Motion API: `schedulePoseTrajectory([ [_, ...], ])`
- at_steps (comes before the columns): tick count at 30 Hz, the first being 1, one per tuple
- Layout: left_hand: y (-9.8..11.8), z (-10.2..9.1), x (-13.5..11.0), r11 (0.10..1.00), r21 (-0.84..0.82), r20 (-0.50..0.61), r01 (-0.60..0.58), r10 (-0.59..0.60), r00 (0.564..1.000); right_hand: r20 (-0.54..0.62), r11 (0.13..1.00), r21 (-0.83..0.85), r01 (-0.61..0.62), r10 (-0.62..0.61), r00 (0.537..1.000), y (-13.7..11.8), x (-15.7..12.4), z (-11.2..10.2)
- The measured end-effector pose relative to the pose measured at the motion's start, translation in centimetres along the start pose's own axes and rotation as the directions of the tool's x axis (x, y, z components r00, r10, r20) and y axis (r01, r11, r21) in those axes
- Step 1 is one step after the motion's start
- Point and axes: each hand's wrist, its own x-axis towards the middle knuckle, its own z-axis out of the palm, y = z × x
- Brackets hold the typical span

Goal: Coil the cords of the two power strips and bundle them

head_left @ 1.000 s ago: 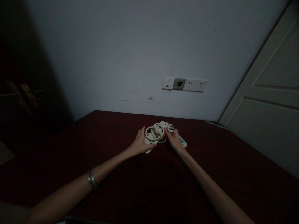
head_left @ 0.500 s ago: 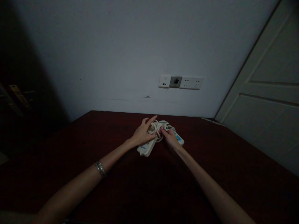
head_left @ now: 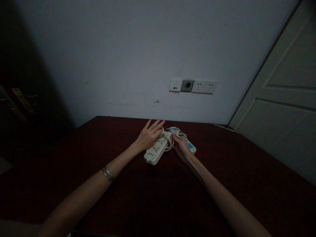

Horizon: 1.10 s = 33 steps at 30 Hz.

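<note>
While in the right hand [head_left: 181, 147], one plug [head_left: 177, 133] beside two power strips [head_left: 155, 154] [head_left: 192, 146].

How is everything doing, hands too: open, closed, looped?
Left hand: open, fingers spread
Right hand: closed on plug
Plug: held, prongs showing
Nearer power strip: socket side up
Cable: loosely looped
Blue-marked strip: partly hidden by right hand
Metallic wristband: worn on left arm
Wall sockets: holes uncovered

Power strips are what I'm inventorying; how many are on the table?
2: white strip near the left hand; blue-panelled strip partly behind the right hand. The hands may hide more.
</note>
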Motion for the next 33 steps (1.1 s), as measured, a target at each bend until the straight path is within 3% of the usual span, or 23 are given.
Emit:
schedulePoseTrajectory([
  [4, -0.3, -0.5, 0.3, 0.986, -0.137, 0.061, -0.093, 0.102, 0.993, -0.020, 0.998, 0.034, -0.053, 0.054, 0.998, -0.1, 0.2, -0.3],
  [10, 1.3, -2.2, 1.6, 0.968, -0.242, 0.105, 0.071, -0.047, 0.993, 0.040, 0.999, 0.052, 0.000, -0.002, 0.999, 0.2, 0.2, 0.1],
  [15, 1.3, -1.8, 1.9, 0.924, -0.367, 0.073, 0.109, -0.088, 0.993, 0.074, 0.999, 0.025, 0.044, -0.045, 0.996, 0.3, 0.1, 0.6],
  [18, 0.6, -1.2, 1.7, 0.813, -0.560, 0.188, 0.161, -0.065, 0.980, 0.084, 0.999, 0.008, 0.049, -0.050, 0.995, 0.2, 0.1, 0.6],
  [21, 0.4, -1.2, 1.6, 0.666, -0.678, 0.337, 0.312, -0.096, 0.937, 0.075, 0.999, -0.002, 0.048, -0.048, 0.996, 0.2, 0.1, 0.5],
  [23, 0.8, -1.5, 1.7, 0.646, -0.663, 0.368, 0.378, -0.159, 0.916, 0.060, 0.998, -0.015, 0.064, -0.063, 0.996, 0.3, 0.2, 0.4],
  [29, 1.9, -2.0, 2.2, 0.718, -0.535, 0.374, 0.446, -0.271, 0.887, 0.042, 0.994, -0.054, 0.095, -0.093, 0.995, 0.6, 0.7, 0.2],
  [33, 2.0, -1.5, 2.2, 0.696, -0.514, 0.388, 0.502, -0.333, 0.859, 0.038, 0.991, -0.087, 0.099, -0.096, 0.995, 0.8, 0.9, 0.0],
])
